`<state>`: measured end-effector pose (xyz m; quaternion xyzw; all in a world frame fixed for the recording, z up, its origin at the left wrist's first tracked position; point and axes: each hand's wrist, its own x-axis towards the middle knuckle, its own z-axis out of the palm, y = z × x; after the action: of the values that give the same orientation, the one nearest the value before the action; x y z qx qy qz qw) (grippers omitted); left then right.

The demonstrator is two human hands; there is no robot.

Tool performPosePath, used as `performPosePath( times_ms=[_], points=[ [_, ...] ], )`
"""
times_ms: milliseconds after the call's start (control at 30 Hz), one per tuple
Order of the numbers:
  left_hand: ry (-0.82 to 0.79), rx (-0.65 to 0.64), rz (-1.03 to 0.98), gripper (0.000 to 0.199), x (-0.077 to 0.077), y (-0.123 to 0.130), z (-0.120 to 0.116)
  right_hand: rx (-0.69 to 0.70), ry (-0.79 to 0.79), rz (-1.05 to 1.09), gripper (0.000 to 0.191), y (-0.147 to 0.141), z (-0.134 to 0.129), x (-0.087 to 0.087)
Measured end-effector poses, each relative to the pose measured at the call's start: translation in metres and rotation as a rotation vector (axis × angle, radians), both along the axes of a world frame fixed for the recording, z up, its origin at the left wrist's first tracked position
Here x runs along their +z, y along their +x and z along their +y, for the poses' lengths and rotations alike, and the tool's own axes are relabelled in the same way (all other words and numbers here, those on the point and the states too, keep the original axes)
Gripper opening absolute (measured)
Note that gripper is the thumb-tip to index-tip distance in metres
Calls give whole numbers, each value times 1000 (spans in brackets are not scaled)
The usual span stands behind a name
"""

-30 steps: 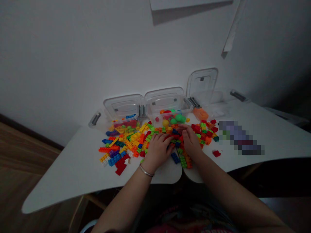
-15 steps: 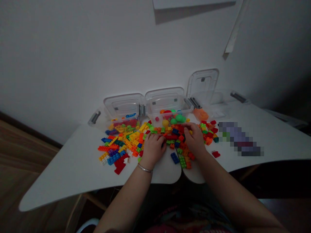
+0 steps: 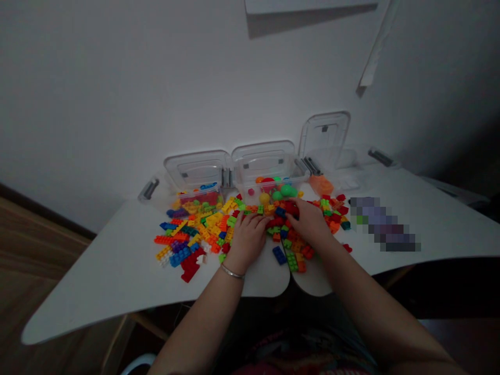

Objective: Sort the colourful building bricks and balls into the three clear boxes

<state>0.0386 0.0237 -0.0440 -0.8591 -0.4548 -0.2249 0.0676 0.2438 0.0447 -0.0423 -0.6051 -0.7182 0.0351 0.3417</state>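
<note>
On the big white table (image 3: pixel 97 291), one clear plastic box (image 3: pixel 203 190) has colored pieces (image 3: pixel 202 199) inside, and a second clear box (image 3: pixel 242 191) has colored balls (image 3: pixel 288 191). Many bumpy plastic bricks (image 3: pixel 213 224), bright and mixed up, lie loose in front. The left hand (image 3: pixel 248 234) is bent over them. The right hand (image 3: pixel 308 221) curls by a red plastic piece (image 3: pixel 291 210). I can't tell if either hand grips anything.

The left grip (image 3: pixel 248 238) and right grip (image 3: pixel 311 221) hide part of the brick pile (image 3: pixel 213 224) — pixel blur masks an item (image 3: pixel 382 224) alongside.
</note>
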Motion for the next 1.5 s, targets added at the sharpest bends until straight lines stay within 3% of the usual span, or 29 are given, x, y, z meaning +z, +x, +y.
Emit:
performPosePath(
  times_ms=[333,600,833,933,1100,1233,1333,1400,1500],
  points=[
    [0,86,-31,24,-1,-1,0,19,-79,323,36,13,7,-6],
    [23,167,-38,15,2,0,-2,58,-45,617,31,14,10,-6],
    [-6,234,-45,23,2,1,-4,47,-41,918,37,16,14,-4],
    [9,230,-131,35,3,2,-5,75,-61,860,34,8,6,3],
    [12,103,-309,53,0,-1,-2,282,-73,442,27,-23,-17,14],
    [4,-35,-367,39,-2,-8,2,413,-66,294,21,-41,-23,11],
    [3,-76,-387,29,-2,-12,3,415,-79,282,21,-42,-22,11],
    [22,-38,-407,27,-3,-14,3,395,-77,240,21,-35,-21,15],
    [44,51,-450,27,-5,-17,5,234,-27,174,18,-16,-18,22]
  ],
)
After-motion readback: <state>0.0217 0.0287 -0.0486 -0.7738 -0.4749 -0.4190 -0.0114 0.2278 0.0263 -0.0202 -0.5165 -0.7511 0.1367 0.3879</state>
